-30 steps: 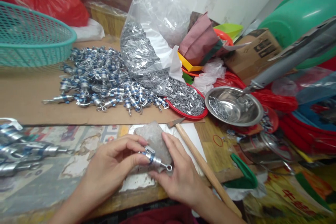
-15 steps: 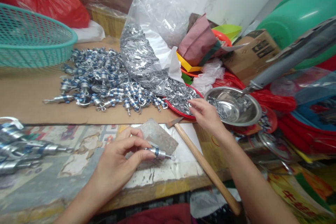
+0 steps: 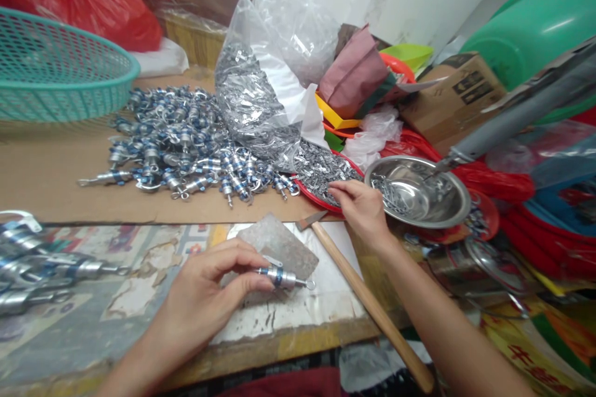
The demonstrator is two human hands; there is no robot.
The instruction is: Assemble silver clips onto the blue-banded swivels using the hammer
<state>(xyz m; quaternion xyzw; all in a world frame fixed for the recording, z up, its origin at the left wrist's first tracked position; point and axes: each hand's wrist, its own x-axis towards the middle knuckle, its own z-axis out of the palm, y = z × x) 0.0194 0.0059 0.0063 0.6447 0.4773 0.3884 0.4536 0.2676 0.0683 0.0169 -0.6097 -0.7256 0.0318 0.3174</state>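
Observation:
My left hand (image 3: 228,282) pinches a small silver metal fitting (image 3: 285,278) with a blue band and a ring at its end. A flat strip stands out at its upper side. The fitting is just above a grey metal plate (image 3: 284,242) on the bench. My right hand (image 3: 361,208) is at the edge of a red tray (image 3: 316,200) heaped with small grey metal clips (image 3: 314,167). Its thumb and fingertips are closed together; what they hold, if anything, is too small to make out. Below it lies a wooden-handled hammer (image 3: 367,294).
Many similar blue-banded fittings (image 3: 181,136) lie on cardboard behind the plate, others at the left. A clear bag of clips (image 3: 256,93) leans over the tray. A steel bowl (image 3: 419,217), a grey bar (image 3: 516,111) and a teal basket (image 3: 69,90) flank the work area.
My right hand has lowered slightly onto the tray's edge, and its spread fingers have drawn together. My left hand keeps its pinch on the fitting. The view has shifted slightly.

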